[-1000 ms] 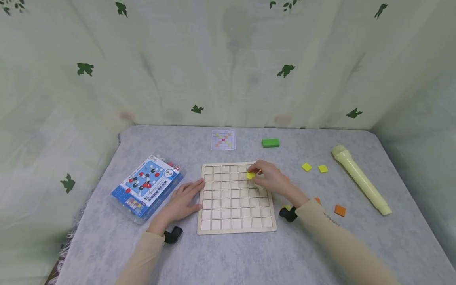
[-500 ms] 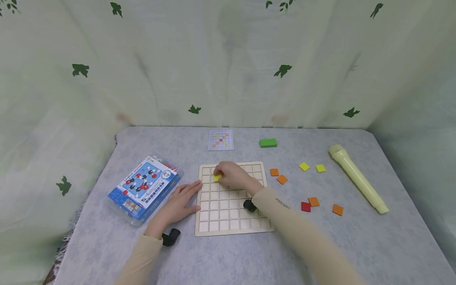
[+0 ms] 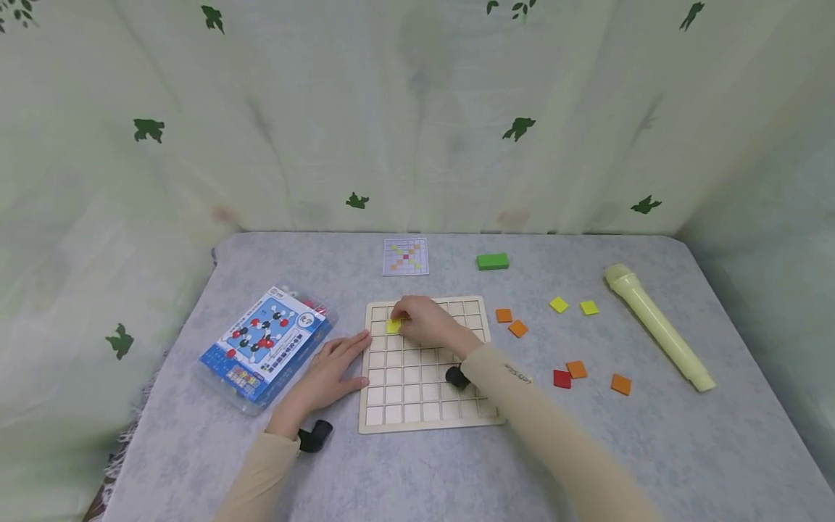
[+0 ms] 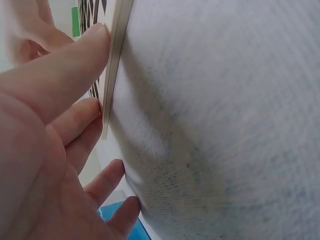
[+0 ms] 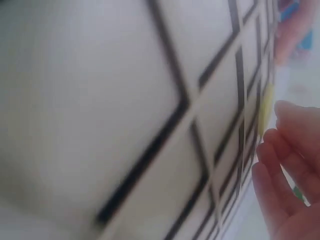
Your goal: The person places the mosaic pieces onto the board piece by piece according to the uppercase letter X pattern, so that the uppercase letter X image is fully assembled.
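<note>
A pale wooden grid board (image 3: 430, 426) lies in front of me. My left hand (image 3: 331, 373) is spread flat beside its left edge, with thumb and fingertips against the rim; the left wrist view shows the thumb (image 4: 75, 67) on that edge. My right hand (image 3: 427, 322) reaches over the board from the right and pinches a yellow square tile (image 3: 393, 327) at a cell near the upper left corner. In the right wrist view the tile (image 5: 266, 109) lies low against the grid, with thumb and index tips right at its edge.
Right of the board lie loose orange tiles (image 3: 621, 384), a red tile (image 3: 562, 378) and yellow tiles (image 3: 559, 305). A pale yellow tube (image 3: 659, 326) stretches along the far right. Behind are a pattern card (image 3: 406, 257) and a green block (image 3: 492, 261); a blue-labelled box (image 3: 264, 344) sits left.
My right hand has carried the yellow tile leftward across the board from its upper right to its upper left, then shifted it slightly further left. My left hand has stayed at the board's edge.
</note>
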### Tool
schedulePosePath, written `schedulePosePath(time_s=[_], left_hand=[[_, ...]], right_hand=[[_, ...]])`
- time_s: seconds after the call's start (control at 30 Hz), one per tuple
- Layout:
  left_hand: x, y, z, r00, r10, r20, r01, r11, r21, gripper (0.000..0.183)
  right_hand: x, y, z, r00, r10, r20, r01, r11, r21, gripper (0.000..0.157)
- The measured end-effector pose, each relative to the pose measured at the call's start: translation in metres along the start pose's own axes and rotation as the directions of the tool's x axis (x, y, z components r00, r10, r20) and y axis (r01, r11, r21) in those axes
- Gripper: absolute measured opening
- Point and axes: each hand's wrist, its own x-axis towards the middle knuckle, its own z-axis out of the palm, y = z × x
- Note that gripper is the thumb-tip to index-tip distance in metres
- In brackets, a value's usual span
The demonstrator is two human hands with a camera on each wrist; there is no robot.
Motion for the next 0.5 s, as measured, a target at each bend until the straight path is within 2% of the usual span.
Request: schedulePosePath(time_s=[0.1, 0.2, 0.33, 0.43, 0.5], left_hand=[[0.001, 0.0, 0.001, 1.0, 0.003, 0.0, -0.003, 1.0, 0.0, 0.069], [0.001, -0.001, 0.002, 1.0, 0.003, -0.004, -0.003, 1.0, 0.002, 0.069], [0.002, -0.002, 0.003, 1.0, 0.003, -0.003, -0.003, 1.0, 0.011, 0.07], [0.002, -0.003, 0.003, 1.0, 0.002, 0.001, -0.002, 1.0, 0.014, 0.07], [0.001, -0.004, 0.002, 1.0, 0.0, 0.001, 0.0, 1.0, 0.01, 0.07]], right_hand=[[-0.018, 0.015, -0.014, 0.998, 0.054, -0.028, -0.051, 0.995, 0.085, 0.022], [-0.044, 0.041, -0.031, 0.992, 0.094, -0.081, -0.083, 0.988, 0.133, 0.022], [-0.082, 0.078, -0.052, 0.969, 0.192, -0.158, -0.173, 0.977, 0.128, 0.021], [-0.109, 0.095, -0.064, 0.943, 0.299, -0.147, -0.287, 0.953, 0.1, 0.021], [-0.123, 0.101, -0.067, 0.932, 0.339, -0.126, -0.333, 0.94, 0.07, 0.022]])
